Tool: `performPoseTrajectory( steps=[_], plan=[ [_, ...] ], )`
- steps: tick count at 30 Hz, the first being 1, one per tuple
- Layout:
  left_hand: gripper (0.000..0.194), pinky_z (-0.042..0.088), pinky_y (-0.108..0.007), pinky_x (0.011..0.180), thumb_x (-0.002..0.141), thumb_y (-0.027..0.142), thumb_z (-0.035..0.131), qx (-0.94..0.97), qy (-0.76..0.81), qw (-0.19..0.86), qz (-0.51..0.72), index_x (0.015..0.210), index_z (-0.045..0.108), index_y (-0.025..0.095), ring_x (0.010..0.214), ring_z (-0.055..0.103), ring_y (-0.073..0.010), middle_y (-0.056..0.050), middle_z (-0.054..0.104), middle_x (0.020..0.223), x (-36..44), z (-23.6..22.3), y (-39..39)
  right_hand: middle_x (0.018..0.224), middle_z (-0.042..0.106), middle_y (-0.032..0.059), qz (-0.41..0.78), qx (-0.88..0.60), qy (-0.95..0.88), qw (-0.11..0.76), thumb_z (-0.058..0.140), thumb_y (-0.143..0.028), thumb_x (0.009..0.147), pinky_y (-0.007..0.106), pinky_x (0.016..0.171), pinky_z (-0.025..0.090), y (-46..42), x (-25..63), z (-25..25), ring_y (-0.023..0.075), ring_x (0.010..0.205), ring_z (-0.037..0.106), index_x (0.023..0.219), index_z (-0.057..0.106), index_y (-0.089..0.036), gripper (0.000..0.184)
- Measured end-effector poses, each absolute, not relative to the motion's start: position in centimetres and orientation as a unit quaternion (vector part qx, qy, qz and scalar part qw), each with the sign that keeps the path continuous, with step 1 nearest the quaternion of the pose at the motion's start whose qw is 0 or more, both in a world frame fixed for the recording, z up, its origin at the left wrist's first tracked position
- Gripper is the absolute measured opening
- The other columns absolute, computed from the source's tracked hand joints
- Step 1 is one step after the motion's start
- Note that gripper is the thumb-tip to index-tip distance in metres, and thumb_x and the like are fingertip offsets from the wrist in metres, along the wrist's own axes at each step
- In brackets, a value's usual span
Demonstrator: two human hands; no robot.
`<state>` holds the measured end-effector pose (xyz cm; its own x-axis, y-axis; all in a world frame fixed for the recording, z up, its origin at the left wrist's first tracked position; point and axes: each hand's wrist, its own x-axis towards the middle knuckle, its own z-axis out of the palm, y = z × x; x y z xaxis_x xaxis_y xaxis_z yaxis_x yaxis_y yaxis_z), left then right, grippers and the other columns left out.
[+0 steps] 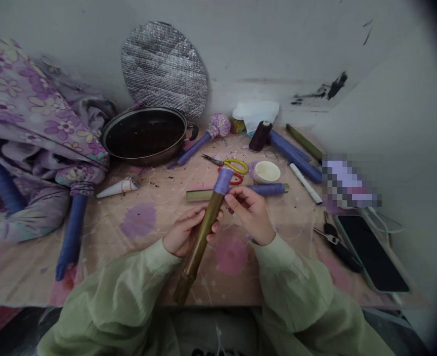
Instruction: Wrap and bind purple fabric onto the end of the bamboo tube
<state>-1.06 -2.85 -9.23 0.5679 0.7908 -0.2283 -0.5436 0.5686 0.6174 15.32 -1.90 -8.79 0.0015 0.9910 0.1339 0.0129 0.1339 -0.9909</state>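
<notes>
A bamboo stick (204, 227) slants up and away in front of my chest, its far end wound with a purple wrapping (223, 182). My left hand (186, 228) is closed around the stick's middle from the left. Beside the wrapping's lower edge, my right hand (251, 210) pinches thumb and forefinger together; whatever they hold is too small to make out. Just past the wrapped end lie scissors (235, 165) with yellow handles and a red-handled pair (236, 177). Behind the stick rest a bare bamboo piece (199, 195) and a purple-wrapped stick (268, 189).
A dark pan (144, 159) stands at the back left by floral cloth (59, 99). A dark thread spool (260, 136), white bowl (267, 171) and marker (305, 183) sit at the back right. A phone (372, 252) and black-handled tool (342, 249) lie right; a cone (119, 188) lies left.
</notes>
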Motion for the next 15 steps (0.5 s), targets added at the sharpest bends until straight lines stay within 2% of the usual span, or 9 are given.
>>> performPoseTrajectory(
  steps=[4, 8, 12, 15],
  plan=[
    [0.025, 0.032, -0.014, 0.04, 0.078, 0.021, 0.059, 0.222, 0.239, 0.864, 0.383, 0.101, 0.062, 0.011, 0.055, 0.047, -0.0063, -0.007, 0.057, 0.083, -1.18, -9.15, -2.76, 0.059, 0.052, -0.0036, 0.461, -0.468, -0.543, 0.522, 0.061, -0.038, 0.079, 0.023, 0.052, 0.039, -1.81, 15.26, -8.85, 0.0087, 0.053, 0.048, 0.075, 0.056, -0.018, 0.021],
    [0.029, 0.029, -0.012, 0.037, 0.068, 0.019, 0.071, 0.254, 0.247, 0.849, 0.391, 0.095, 0.064, 0.014, 0.053, 0.045, -0.0037, -0.005, 0.057, 0.085, -1.22, -9.26, -2.87, 0.061, 0.053, -0.0028, 0.457, -0.463, -0.551, 0.522, 0.061, -0.039, 0.078, 0.024, 0.052, 0.039, -1.76, 15.25, -8.81, 0.0094, 0.054, 0.048, 0.074, 0.056, -0.018, 0.022],
    [0.033, 0.037, -0.014, 0.04, 0.063, 0.015, 0.073, 0.273, 0.303, 0.817, 0.408, 0.095, 0.065, 0.015, 0.055, 0.05, -0.0069, -0.001, 0.056, 0.072, -1.18, -9.36, -2.91, 0.066, 0.057, -0.0009, 0.449, -0.45, -0.561, 0.529, 0.062, -0.038, 0.079, 0.025, 0.054, 0.041, -1.8, 15.42, -8.74, 0.0104, 0.057, 0.051, 0.077, 0.058, -0.019, 0.02],
    [0.033, 0.045, -0.017, 0.047, 0.061, 0.017, 0.075, 0.263, 0.323, 0.806, 0.421, 0.093, 0.066, 0.012, 0.062, 0.056, -0.0097, -0.004, 0.061, 0.076, -1.21, -9.37, -2.72, 0.07, 0.059, 0.0004, 0.435, -0.45, -0.569, 0.534, 0.062, -0.034, 0.078, 0.025, 0.055, 0.042, -1.78, 15.6, -8.77, 0.011, 0.06, 0.052, 0.077, 0.058, -0.019, 0.016]
  ],
)
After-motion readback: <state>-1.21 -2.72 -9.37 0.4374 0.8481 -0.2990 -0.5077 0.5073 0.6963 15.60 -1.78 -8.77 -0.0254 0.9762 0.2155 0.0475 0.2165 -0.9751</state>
